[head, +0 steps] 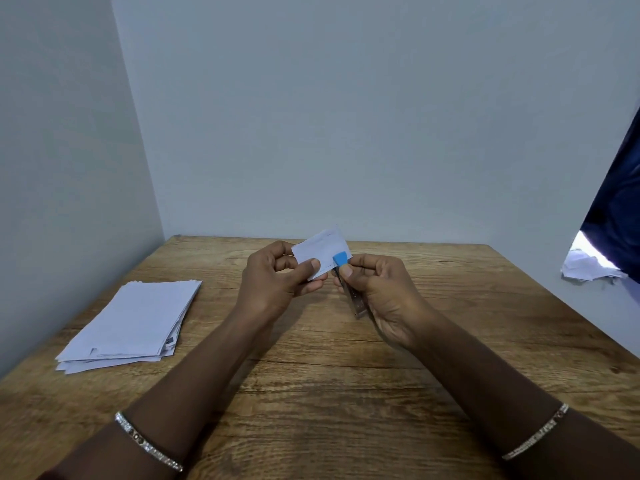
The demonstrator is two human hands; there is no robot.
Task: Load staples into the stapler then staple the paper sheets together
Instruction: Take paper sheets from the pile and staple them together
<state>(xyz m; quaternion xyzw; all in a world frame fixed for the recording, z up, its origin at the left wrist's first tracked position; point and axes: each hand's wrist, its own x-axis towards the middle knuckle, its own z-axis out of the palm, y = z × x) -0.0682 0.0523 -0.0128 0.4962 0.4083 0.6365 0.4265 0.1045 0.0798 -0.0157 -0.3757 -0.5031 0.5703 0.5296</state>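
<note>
My left hand [277,277] pinches a small white slip of folded paper sheets [320,249] above the middle of the table. My right hand [382,296] grips a small stapler [356,301] with a blue tip and a metal body; the blue tip sits at the lower right corner of the slip. Most of the stapler is hidden in my palm. Whether its jaws close on the paper I cannot tell. A stack of white paper sheets [133,323] lies flat on the table at the left.
The wooden table [329,393] stands in a corner, with walls at the left and back. Beyond its right edge lie crumpled white papers [585,266] and a dark blue cloth [620,202].
</note>
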